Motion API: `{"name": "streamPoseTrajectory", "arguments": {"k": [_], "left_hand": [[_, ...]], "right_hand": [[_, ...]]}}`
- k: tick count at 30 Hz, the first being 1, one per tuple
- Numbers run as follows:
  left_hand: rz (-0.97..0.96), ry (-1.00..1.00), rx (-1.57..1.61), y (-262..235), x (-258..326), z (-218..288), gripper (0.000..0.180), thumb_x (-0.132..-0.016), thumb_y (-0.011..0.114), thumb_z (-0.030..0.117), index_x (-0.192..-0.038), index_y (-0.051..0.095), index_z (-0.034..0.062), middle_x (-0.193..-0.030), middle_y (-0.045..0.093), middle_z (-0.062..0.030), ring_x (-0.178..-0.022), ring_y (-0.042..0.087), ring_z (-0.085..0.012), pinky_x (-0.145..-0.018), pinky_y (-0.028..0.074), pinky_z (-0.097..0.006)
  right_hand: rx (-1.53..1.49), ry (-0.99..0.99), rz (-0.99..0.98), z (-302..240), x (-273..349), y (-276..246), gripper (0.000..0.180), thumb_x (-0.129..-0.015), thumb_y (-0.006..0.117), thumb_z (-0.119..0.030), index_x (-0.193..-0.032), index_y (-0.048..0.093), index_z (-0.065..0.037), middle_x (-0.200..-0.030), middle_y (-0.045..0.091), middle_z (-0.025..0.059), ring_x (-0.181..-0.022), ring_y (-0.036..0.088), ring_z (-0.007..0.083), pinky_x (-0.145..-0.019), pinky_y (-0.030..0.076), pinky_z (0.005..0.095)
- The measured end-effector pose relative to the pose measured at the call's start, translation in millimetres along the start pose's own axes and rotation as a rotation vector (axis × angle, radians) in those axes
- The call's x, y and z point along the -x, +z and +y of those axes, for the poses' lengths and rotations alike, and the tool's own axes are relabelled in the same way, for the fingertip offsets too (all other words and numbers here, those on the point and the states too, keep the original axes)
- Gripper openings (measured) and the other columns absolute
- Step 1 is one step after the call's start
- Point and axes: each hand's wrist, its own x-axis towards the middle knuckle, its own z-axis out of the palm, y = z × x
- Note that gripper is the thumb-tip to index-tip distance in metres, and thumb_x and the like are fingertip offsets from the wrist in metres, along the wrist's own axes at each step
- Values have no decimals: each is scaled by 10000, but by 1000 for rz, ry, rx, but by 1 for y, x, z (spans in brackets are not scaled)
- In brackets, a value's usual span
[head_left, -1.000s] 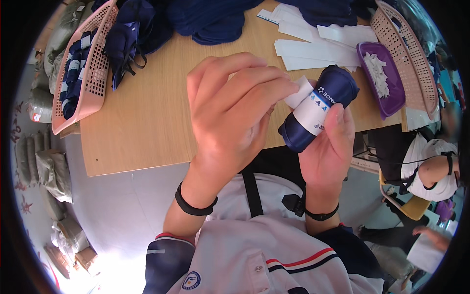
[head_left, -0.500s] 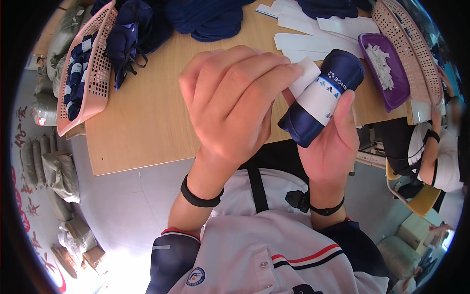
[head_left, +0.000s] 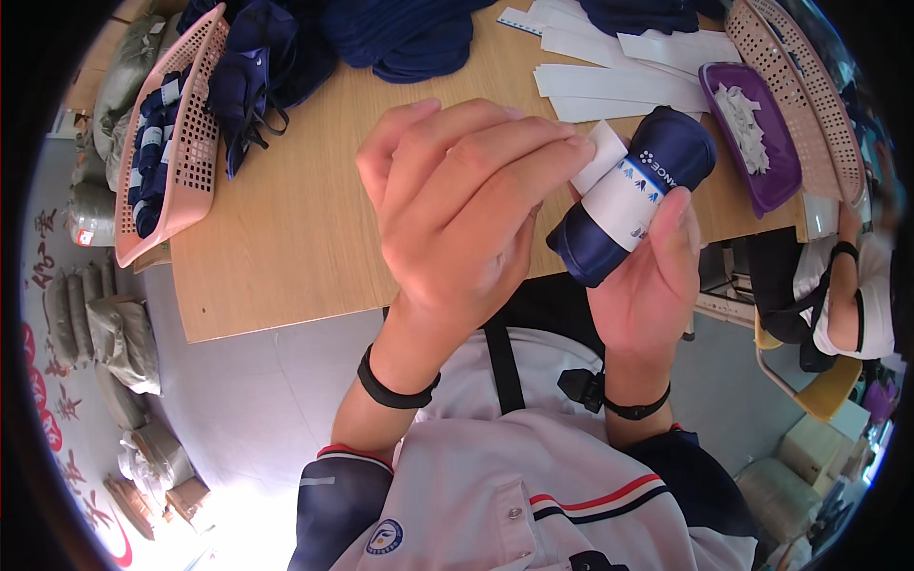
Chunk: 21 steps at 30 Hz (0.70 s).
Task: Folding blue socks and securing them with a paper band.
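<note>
A navy rolled bundle of shiny fabric [head_left: 684, 145] is held tilted above the table's front edge. Around its middle runs a white paper band [head_left: 609, 207] with blue print, and the band's loose end stands up on the left. My right hand [head_left: 644, 295] is closed round the bundle from below, its thumb against the right side. My left hand [head_left: 457, 205] pinches the band's loose end between thumb and fingertips; the thumb is mostly hidden behind the fingers.
On the wooden table [head_left: 286, 257], flat white paper strips [head_left: 609, 90] lie at the back right near a purple tray [head_left: 776, 190] of white scraps. A pink basket [head_left: 195, 176] at left holds banded navy rolls. Navy fabric [head_left: 409, 38] is piled behind. Another person [head_left: 866, 314] sits at right.
Both hands and the bundle have shifted very slightly to the right in the view. The grip on the bundle and the pinch on the band's end look the same.
</note>
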Motion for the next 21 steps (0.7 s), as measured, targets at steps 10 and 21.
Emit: {"name": "streamPoseTrajectory", "arguments": {"k": [10, 21], "left_hand": [[-214, -10, -49, -14, -18, 18, 229, -705, 804, 50, -918, 766, 121, -913, 735, 3, -914, 661, -213, -873, 436, -336], [-30, 140, -151, -1, -8, 5, 235, -701, 794, 47, -920, 770, 128, -944, 746, 20, -904, 655, -197, -852, 445, -327]], "right_hand": [[71, -106, -143, -4, -2, -16, 472, -1070, 496, -290, -1400, 426, 42, -1296, 598, 162, -1168, 618, 230, -989, 507, 402], [-402, 122, -114, -2, 3, -16, 491, -1103, 385, -347, -1446, 406, 4, -1362, 567, 167, -1263, 565, 272, -1163, 369, 482]]}}
